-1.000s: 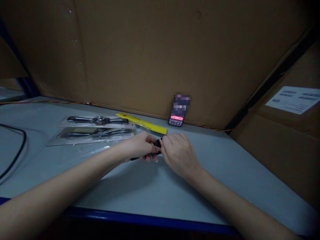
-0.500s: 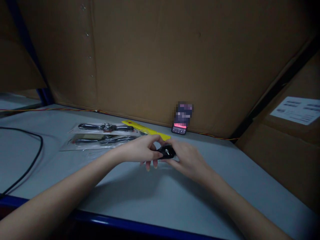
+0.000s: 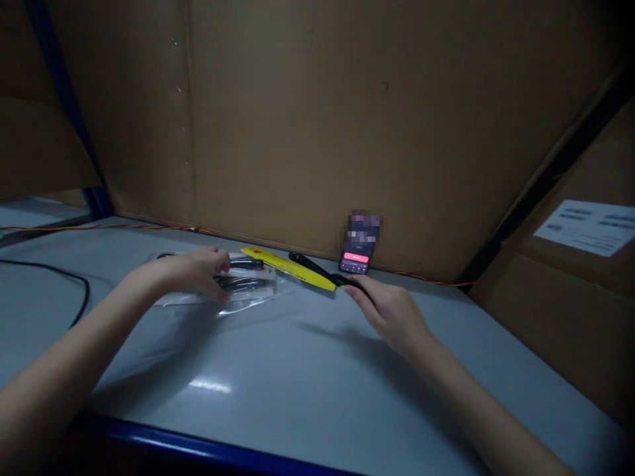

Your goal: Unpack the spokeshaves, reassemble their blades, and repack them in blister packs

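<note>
A black spokeshave (image 3: 317,268) with two long handles is in my right hand (image 3: 387,307), whose fingers wrap round its near handle. Its other handle points left, over a yellow strip (image 3: 278,261) of card or packaging with dark print. On the left, my left hand (image 3: 196,271) is over two similar spokeshaves (image 3: 245,284) in clear plastic packs. Its thumb and fingers are apart, and whether they touch the plastic is unclear. The hand covers the middles of these packed tools.
A phone (image 3: 358,248) with a lit screen leans on the cardboard wall (image 3: 278,132) behind the grey tabletop (image 3: 297,390). A black cable (image 3: 82,284) curves at left. Twisted red-yellow wire (image 3: 124,226) runs along the back. A labelled cardboard panel (image 3: 555,284) stands at right.
Both hands were together round the black spokeshave. My left hand has let go and moved left over the plastic packs. The right hand keeps the tool, now seen lengthwise.
</note>
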`<state>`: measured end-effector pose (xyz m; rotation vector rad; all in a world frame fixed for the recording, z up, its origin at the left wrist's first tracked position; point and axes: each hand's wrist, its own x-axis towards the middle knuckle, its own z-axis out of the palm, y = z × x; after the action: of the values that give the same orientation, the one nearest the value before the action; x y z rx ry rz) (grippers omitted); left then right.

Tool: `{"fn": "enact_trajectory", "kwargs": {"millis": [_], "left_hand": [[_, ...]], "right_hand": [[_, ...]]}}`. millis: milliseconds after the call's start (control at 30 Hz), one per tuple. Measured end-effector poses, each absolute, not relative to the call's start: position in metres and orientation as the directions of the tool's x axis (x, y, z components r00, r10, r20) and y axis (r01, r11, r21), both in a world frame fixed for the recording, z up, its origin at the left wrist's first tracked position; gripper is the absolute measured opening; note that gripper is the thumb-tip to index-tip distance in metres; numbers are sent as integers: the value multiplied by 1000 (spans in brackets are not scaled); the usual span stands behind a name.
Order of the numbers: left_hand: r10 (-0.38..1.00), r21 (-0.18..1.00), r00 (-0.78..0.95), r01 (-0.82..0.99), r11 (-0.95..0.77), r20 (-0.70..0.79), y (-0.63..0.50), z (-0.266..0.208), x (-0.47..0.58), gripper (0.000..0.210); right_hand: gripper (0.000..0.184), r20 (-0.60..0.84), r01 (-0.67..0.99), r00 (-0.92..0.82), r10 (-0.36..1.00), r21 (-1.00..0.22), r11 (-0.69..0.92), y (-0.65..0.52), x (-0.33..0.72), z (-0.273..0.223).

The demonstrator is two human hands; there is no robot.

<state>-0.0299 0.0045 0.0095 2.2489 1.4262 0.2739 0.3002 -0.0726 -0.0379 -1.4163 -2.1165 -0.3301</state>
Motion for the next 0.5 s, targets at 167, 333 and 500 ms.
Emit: {"fn": "enact_trajectory", "kwargs": {"millis": [167,333,500], "left_hand": [[921,267,387,892,-365,-33,5,5,-21,39],[868,328,485,841,-431,-102,-4,13,-4,25],[710,713,595,675,-188,-376,-8,16,16,37]], "right_hand": [[32,532,835,-56,845,-439,332,-73,298,-35],[35,139,506,-74,988,-848,157,-73,289,-29],[35,40,434,-247,968,-889,148,-77,286,-27]]}}
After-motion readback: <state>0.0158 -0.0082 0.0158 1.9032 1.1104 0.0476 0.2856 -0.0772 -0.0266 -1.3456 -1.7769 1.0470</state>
